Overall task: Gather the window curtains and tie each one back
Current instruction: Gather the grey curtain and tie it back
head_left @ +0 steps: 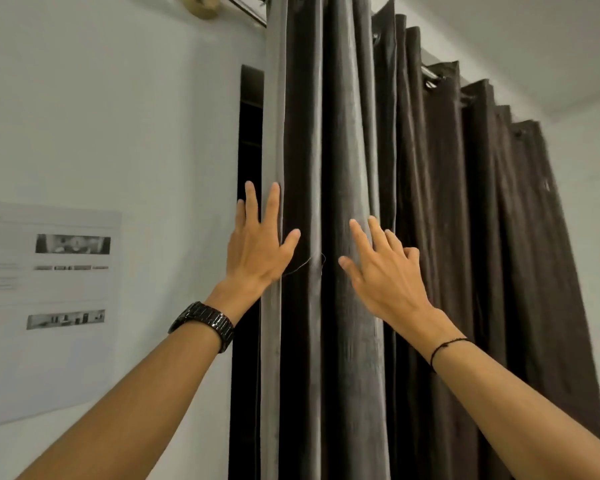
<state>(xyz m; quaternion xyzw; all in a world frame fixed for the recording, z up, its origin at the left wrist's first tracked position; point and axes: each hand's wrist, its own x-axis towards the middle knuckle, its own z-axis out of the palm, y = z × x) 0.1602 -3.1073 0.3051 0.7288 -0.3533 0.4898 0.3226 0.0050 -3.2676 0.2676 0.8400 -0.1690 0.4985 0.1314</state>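
Note:
Dark grey-brown curtains hang in deep folds from a rod near the ceiling. My left hand lies flat against the left edge of the curtain, fingers spread, thumb on the fabric's front. My right hand rests on a fold a little to the right, fingers apart and slightly bent, holding nothing. A loose thin thread dangles on the fabric between the hands. The curtain folds further right hang untouched. No tie-back is in sight.
A white wall stands to the left with a printed sheet stuck on it. A dark window gap shows beside the curtain's left edge. A round rod mount sits at the top.

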